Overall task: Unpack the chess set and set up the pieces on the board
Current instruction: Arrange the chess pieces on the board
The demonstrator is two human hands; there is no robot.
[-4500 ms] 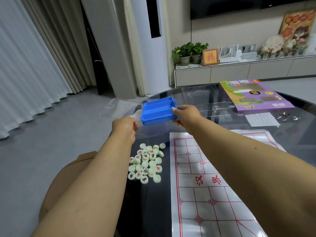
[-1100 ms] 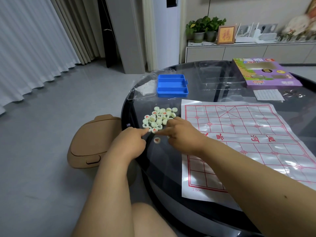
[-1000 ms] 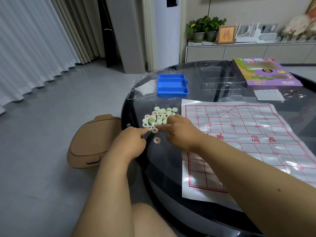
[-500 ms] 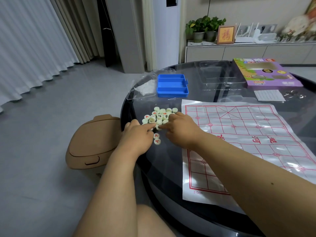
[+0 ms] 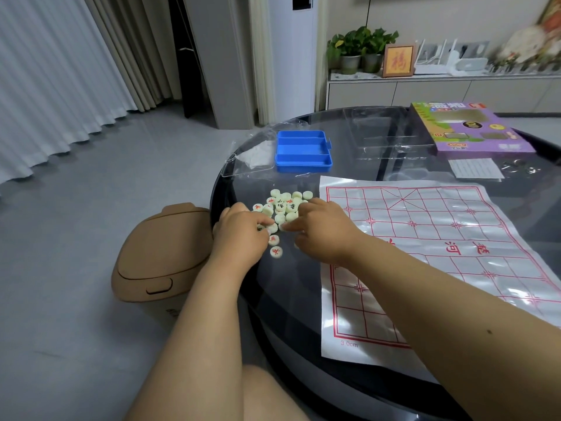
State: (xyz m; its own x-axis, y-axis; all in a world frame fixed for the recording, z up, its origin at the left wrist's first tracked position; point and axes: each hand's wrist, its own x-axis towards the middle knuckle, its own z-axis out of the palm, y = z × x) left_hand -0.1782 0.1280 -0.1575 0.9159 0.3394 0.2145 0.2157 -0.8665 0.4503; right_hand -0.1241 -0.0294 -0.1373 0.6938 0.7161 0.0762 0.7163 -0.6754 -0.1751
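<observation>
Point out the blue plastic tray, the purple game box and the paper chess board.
Blue plastic compartment tray (image 5: 303,161), head view: near wall.
Purple cardboard game box (image 5: 485,145), head view: near part of the lid.
White paper chess board with red grid (image 5: 431,235), head view: bare middle squares.

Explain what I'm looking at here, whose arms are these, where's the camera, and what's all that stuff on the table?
There is no machine here. The camera sits on a person's head and looks forward and down, so the two bare arms are that person's own.

On the dark round table lies a board, a white sheet with a red grid and no pieces on it yet. Left of it is a pile of pieces, small pale discs marked in red or black. Behind them sits an empty blue tray, and further right a purple box.

Both hands are at the near edge of the pile. The left hand and right hand touch pieces with their fingertips; whether either has one pinched cannot be seen. Two red-marked pieces lie apart, closer to the person.
</observation>
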